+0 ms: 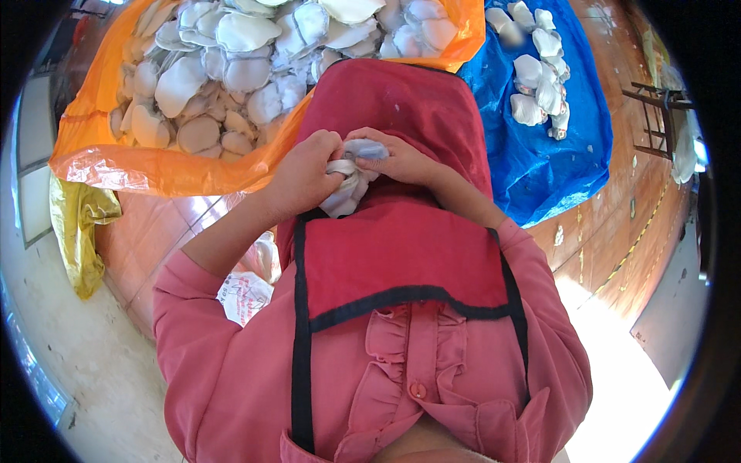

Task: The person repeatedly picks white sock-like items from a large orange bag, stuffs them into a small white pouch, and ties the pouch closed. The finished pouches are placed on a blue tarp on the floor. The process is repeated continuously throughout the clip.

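Over my lap, my left hand (305,171) and my right hand (403,160) are close together, both closed on one white bundle (345,199). It looks like soft, thin, rounded pieces gathered together, with a pale strip around its middle. The left fingers are curled at the strip. My right fingers grip the bluish-white upper end. Where the fingertips meet, part of the bundle is hidden. Beneath it lies a dark red apron (394,104) spread over my knees.
A big orange plastic bag (162,179) at the far left holds a heap of white and grey rounded pieces (247,32). Several white bundles (549,94) lie on a blue plastic sheet (532,174) at the far right. A yellow sack (79,231) sits left; a wooden stool (652,119) stands right.
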Available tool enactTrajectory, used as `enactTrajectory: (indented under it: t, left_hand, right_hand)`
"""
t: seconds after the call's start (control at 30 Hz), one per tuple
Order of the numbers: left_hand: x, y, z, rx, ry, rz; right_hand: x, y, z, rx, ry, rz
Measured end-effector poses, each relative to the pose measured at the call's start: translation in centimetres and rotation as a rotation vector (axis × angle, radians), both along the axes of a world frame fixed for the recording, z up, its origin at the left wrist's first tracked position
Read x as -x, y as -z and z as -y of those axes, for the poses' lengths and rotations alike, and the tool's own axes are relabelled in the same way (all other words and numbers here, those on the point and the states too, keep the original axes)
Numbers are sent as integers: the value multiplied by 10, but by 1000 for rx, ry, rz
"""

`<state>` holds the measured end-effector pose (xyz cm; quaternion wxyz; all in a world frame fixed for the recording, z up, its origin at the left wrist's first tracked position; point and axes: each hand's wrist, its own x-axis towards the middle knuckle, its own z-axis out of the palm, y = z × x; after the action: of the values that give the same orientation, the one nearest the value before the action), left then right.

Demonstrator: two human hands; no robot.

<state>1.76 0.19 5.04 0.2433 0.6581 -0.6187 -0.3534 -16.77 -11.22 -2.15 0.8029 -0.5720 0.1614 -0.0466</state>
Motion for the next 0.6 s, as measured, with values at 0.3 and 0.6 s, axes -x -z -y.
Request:
enactTrajectory:
  t: [0.3,0.6]
  left_hand:
    - [29,43,-14,387,-328,218]
    - [16,10,-16,57,-328,-92]
  right_hand:
    - [-22,11,-14,356,279,-214]
    - [-21,5,-18,-100,314,-150]
